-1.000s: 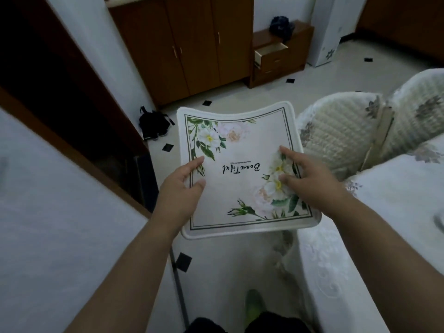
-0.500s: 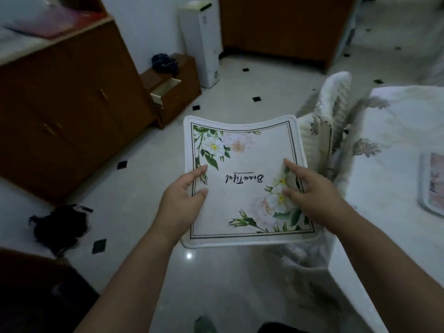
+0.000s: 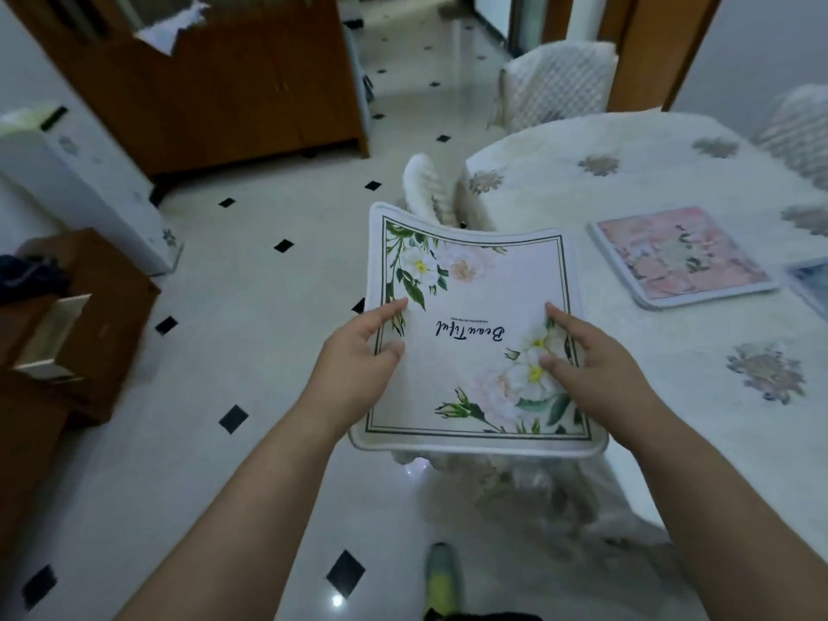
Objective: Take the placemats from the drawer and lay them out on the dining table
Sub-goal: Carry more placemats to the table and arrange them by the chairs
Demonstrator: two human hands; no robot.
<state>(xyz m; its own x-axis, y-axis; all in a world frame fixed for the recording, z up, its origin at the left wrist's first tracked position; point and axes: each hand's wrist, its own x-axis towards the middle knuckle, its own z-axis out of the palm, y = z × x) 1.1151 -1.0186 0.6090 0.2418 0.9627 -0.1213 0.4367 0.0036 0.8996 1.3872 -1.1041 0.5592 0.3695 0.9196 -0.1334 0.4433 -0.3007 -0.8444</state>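
a: where is the white floral placemat [image 3: 475, 333] right now?

b: in the air over the floor, just beside the near corner of the dining table [image 3: 672, 396], not yet on it. the left hand [image 3: 358, 369] pinches its left edge, thumb on top and fingers underneath. the right hand [image 3: 587, 365] grips the right edge the same way.

a: why both sides?

b: it's floppy; the far edge curls up and the middle sags, so two grips keep it flat enough to lay square.

a: anything on the table already?

b: a pink placemat [image 3: 681, 257] lies flat further along, with another mat's corner just beside it at the frame edge. i'd guess this one goes on the bare cloth nearer the person. the open drawer [image 3: 53, 338] sits well apart, on the left.
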